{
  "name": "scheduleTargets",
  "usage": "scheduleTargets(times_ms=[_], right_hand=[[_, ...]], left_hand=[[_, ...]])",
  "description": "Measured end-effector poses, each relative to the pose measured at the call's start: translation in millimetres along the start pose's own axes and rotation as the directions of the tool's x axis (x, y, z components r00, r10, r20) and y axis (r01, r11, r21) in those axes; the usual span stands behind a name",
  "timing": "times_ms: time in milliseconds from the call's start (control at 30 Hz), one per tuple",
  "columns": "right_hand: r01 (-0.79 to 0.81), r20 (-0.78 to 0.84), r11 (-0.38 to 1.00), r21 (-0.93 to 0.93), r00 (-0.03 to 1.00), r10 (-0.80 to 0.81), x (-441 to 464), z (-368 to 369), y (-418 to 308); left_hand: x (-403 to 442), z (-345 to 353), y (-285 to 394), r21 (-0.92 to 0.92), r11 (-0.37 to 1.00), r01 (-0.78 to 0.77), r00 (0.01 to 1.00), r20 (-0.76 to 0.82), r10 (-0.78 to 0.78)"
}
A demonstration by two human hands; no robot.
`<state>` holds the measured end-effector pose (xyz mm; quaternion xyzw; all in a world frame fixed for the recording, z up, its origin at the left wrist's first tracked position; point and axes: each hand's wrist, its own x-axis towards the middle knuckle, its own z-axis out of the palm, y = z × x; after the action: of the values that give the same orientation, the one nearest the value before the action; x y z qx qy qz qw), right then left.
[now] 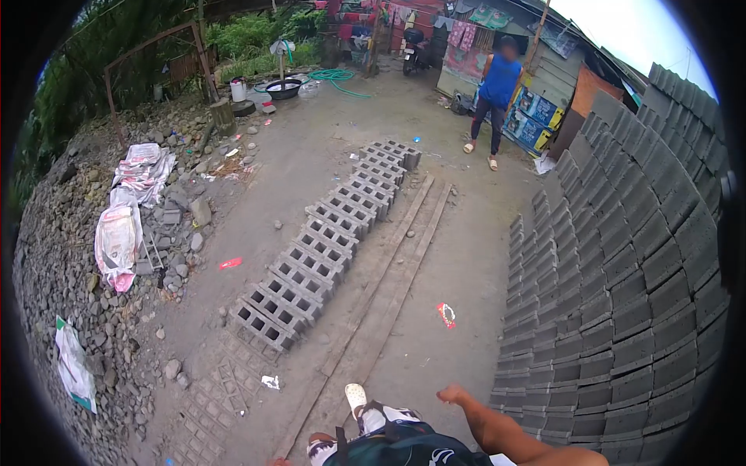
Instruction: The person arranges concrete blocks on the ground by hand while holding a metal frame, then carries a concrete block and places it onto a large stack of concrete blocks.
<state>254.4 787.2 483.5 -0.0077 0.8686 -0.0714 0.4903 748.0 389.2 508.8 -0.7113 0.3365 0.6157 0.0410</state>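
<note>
My right hand (451,394) hangs beside my body at the lower middle, above bare ground, with nothing visible in it. Its fingers look loosely apart. At the bottom edge only a sliver of my left hand (278,462) shows, and its fingers are cut off. Ahead lies a long row of grey hollow concrete blocks (315,260), set side by side with their holes facing up. Long wooden planks (388,291) run along the ground just right of that row. Neither hand touches the blocks.
Stacked concrete blocks (606,311) form a tall wall at right. A person (499,89) in a blue top stands ahead. Gravel (78,256) with sacks (118,241) lies at left. Behind are a black basin (284,89), green hose (334,76) and motorcycle (413,53).
</note>
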Motion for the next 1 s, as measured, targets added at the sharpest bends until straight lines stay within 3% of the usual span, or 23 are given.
scheduleTargets(times_ms=[33,100,133,167,267,300,333,367,400,433,500,567,633,733,767,867,1000], right_hand=[[0.028,0.020,0.999,-0.031,0.999,-0.027,0,-11,-53],[0.123,0.057,0.984,0.129,0.990,-0.131,-7,-19,-150],[0.319,0.048,0.948,-0.012,0.947,-0.319,-8,-20,-196],[0.424,0.002,0.906,-0.003,0.906,-0.424,-2,-14,-238],[0.719,-0.205,0.693,0.055,0.688,-0.697,-11,2,-356],[0.820,-0.211,0.570,0.042,0.565,-0.798,-28,1,-393],[0.648,-0.104,0.686,0.332,0.748,-0.656,-61,1,-431],[0.654,-0.160,0.688,0.314,0.751,-0.641,-62,11,-453],[0.598,-0.141,0.679,0.426,0.785,-0.603,-83,16,-474],[0.607,-0.153,0.660,0.442,0.776,-0.612,-87,25,-483],[0.507,-0.166,0.732,0.455,0.856,-0.490,-85,48,-479],[0.302,-0.205,0.798,0.521,0.952,-0.227,-97,80,-459],[0.017,-0.040,0.809,0.587,0.999,0.007,-110,109,-436],[-0.151,0.084,0.855,0.495,0.989,0.125,-137,137,-445],[-0.161,0.085,0.856,0.491,0.987,0.137,-138,149,-449],[-0.147,0.066,0.852,0.502,0.989,0.132,-116,162,-487],[0.012,0.029,0.830,0.558,0.999,-0.034,-54,181,-573]], left_hand=[[2,-16,-7,-0.008,0.999,0.045,0.999,-0.013,-0.045],[5,-49,-26,-0.031,0.991,0.128,0.991,-0.032,-0.129],[6,-67,-35,-0.041,0.986,0.163,0.986,-0.032,-0.165],[7,-86,-45,-0.054,0.980,0.192,0.981,-0.027,-0.194],[15,-153,-87,-0.114,0.968,0.225,0.974,0.021,-0.224],[23,-177,-102,-0.128,0.964,0.231,0.973,0.031,-0.229],[21,-179,-87,-0.054,0.969,0.241,0.968,-0.053,-0.244],[25,-187,-61,-0.064,0.954,0.292,0.955,-0.042,-0.295],[28,-199,-38,-0.044,0.965,0.258,0.966,-0.013,-0.259],[38,-212,-11,-0.027,0.973,0.230,0.973,0.005,-0.230],[84,-250,26,0.007,0.966,0.259,0.966,-0.022,-0.259],[119,-279,101,0.014,0.982,0.190,0.982,-0.021,-0.189],[136,-312,177,-0.039,0.998,0.044,0.997,-0.067,-0.047],[157,-350,280,-0.120,0.977,-0.174,0.981,-0.109,0.161],[164,-364,306,-0.136,0.963,-0.233,0.970,-0.107,0.220],[187,-388,367,0.037,0.978,-0.207,0.975,-0.071,0.209],[207,-418,398,0.217,0.973,-0.077,0.996,-0.021,0.083]])
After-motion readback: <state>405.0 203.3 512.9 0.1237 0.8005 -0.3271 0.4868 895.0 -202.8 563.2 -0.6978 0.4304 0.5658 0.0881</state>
